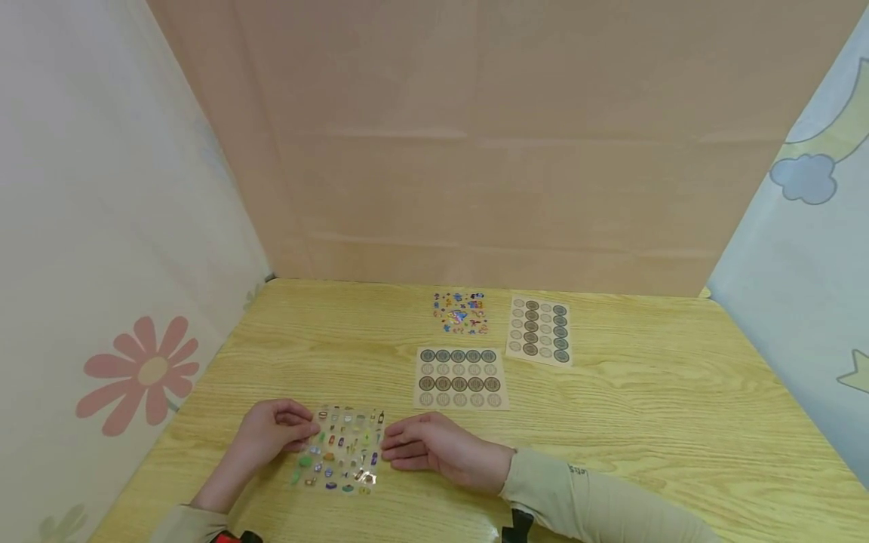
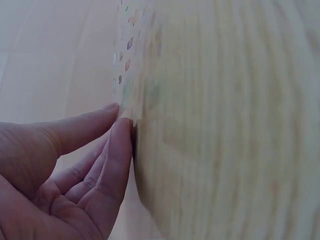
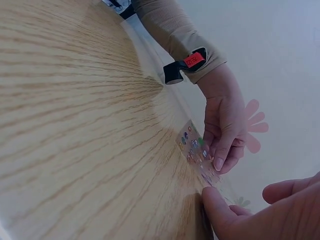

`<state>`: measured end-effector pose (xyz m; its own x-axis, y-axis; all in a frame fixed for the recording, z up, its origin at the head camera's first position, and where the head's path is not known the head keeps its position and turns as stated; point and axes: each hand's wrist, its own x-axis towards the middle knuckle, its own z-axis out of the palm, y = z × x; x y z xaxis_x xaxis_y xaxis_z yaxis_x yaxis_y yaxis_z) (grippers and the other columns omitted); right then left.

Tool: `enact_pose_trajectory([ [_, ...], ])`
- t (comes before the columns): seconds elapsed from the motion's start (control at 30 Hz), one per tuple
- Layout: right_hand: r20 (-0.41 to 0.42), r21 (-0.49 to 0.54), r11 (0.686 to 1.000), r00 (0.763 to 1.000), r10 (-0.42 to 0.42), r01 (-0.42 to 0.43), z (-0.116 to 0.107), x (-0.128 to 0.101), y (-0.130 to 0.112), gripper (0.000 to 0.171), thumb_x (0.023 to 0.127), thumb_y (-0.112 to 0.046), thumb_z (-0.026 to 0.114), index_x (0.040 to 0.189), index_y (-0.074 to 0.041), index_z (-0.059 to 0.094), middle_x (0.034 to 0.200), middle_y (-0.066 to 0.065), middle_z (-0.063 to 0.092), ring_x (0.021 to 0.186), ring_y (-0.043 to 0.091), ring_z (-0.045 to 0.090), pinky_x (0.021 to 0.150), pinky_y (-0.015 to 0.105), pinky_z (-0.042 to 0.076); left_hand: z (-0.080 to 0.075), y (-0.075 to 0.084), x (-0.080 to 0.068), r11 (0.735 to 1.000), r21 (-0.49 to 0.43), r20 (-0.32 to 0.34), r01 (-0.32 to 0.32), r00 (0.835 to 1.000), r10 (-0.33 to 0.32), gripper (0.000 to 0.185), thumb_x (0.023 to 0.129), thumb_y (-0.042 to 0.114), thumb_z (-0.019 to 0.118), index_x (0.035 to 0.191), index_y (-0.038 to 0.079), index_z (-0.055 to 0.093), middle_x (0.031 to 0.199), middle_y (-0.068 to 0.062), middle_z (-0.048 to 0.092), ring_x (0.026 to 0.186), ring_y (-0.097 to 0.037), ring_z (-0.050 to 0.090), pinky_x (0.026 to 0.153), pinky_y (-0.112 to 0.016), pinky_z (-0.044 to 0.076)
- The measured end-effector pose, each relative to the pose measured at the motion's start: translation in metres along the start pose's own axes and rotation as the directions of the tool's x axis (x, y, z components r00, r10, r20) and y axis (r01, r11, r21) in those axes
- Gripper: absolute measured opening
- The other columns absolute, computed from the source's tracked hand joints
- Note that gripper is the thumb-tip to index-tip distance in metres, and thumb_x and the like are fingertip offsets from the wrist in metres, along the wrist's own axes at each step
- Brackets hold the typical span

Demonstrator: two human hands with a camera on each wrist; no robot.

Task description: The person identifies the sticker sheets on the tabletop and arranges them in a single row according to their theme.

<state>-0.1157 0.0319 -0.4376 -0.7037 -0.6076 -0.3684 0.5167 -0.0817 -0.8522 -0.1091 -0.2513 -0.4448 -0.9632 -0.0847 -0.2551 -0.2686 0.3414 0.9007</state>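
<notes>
A clear sticker sheet point(image 1: 339, 452) with rows of small colourful stickers is at the near left of the table. My left hand point(image 1: 266, 431) pinches its left edge between thumb and index finger; the left wrist view shows the sheet point(image 2: 129, 55) rising from those fingertips. Beside the sheet's right edge is my right hand point(image 1: 437, 450), its fingers nearly straight. In the right wrist view the right thumb stands apart from the fingers point(image 3: 215, 205), which are at the sheet's edge. Whether they touch it I cannot tell.
Beyond the hands lies a beige sheet of round stickers point(image 1: 462, 378). A similar sheet point(image 1: 540, 329) lies farther right, and a clear sheet of blue and orange stickers point(image 1: 459, 313) is near the table's back edge. A brown backdrop point(image 1: 475, 188) closes off the back.
</notes>
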Motion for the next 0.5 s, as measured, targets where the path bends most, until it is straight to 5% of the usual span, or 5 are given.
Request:
enact_pose_trajectory([
  [0.5,0.019,-0.001,1.000,1.000,0.007,-0.007,-0.0007,-0.0014,-0.0014,0.034,0.090,-0.003,0.051,0.118,0.015,0.056,0.112,0.027,0.063,0.103,0.032,0.064,0.090,0.038,0.053,0.0005,0.0018,-0.0020,0.999,0.039,-0.020,-0.016,1.000,0.017,0.023,0.076,0.000,0.079,0.092,-0.008,0.064,0.076,-0.011,0.066,0.065,-0.025,0.065,0.057,-0.032,0.059],
])
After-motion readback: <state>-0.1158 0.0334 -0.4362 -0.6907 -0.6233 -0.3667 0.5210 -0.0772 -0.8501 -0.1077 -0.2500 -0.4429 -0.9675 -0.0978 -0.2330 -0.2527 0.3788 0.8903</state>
